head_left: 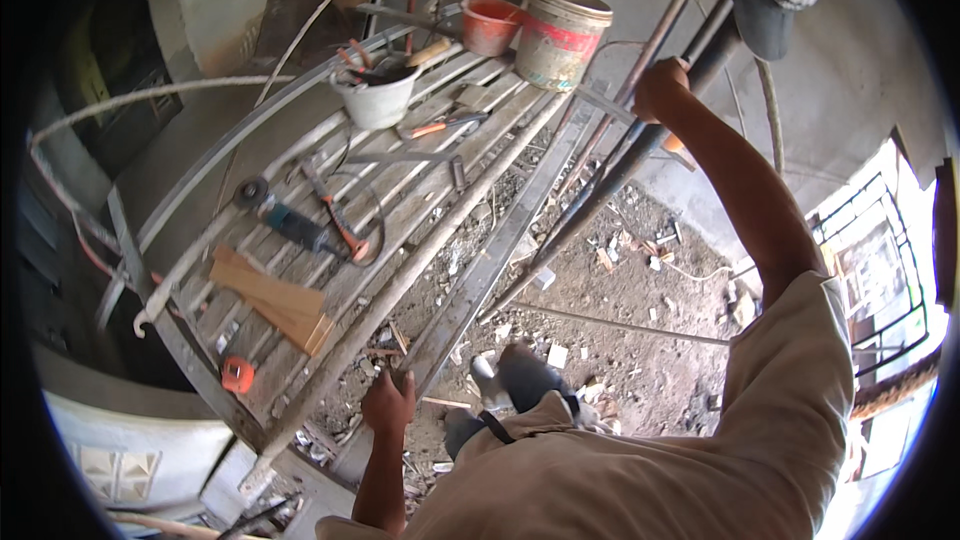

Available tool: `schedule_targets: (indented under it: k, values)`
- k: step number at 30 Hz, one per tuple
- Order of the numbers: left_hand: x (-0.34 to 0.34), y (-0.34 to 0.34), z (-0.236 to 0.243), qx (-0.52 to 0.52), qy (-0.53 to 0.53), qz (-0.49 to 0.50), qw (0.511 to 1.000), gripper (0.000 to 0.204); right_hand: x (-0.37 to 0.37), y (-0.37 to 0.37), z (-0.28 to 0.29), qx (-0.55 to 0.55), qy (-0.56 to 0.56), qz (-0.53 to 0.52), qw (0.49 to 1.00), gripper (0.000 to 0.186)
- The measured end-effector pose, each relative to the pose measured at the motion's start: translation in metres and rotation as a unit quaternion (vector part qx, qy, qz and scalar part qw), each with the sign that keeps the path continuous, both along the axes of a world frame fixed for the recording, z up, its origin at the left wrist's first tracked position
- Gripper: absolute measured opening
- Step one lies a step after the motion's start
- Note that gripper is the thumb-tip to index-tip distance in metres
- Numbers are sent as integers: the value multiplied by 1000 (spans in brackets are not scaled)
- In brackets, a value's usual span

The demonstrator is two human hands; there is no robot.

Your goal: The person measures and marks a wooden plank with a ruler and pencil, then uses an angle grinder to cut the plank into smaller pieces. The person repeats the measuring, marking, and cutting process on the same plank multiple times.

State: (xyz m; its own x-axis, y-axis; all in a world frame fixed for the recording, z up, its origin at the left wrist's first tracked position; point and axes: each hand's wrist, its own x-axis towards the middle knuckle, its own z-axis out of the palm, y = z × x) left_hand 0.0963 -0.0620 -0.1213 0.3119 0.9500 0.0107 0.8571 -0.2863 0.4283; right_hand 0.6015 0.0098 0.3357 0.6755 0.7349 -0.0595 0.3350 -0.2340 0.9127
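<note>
My left hand (388,400) is closed at the edge of a long, flat grey metal bar (470,295), which slants from near my body up toward the far side of the slatted platform. My right hand (660,90) reaches out and wraps around a metal pipe among several leaning ones, close to a dark pipe (600,190) and a rusty brown pipe (665,30). What its fingers cover is partly hidden. On the platform (345,340) left of the bar lie an angle grinder (290,223), a hammer (335,210), tiles or boards in brown (270,300) and an orange tape measure (237,374).
A white bucket of tools (378,100), a red bucket (490,25) and a large stained bucket (562,35) stand at the platform's far end. An orange-handled cutter (445,126) lies nearby. Rubble (640,270) covers the floor. A dark cap (770,0) hangs on the poles.
</note>
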Motion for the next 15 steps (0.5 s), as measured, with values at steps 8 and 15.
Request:
schedule_targets:
  k: [8, 15]
  values:
    - [-7, -7, 1, -14, -17, 9, 1000, 60, -31, -23, -9, 14, 55, 2, 998, 49]
    - [-7, -2, 11, -33, -18, -3, 999, 62, -29, -33, -10, 29, 41, 64, 997, 37]
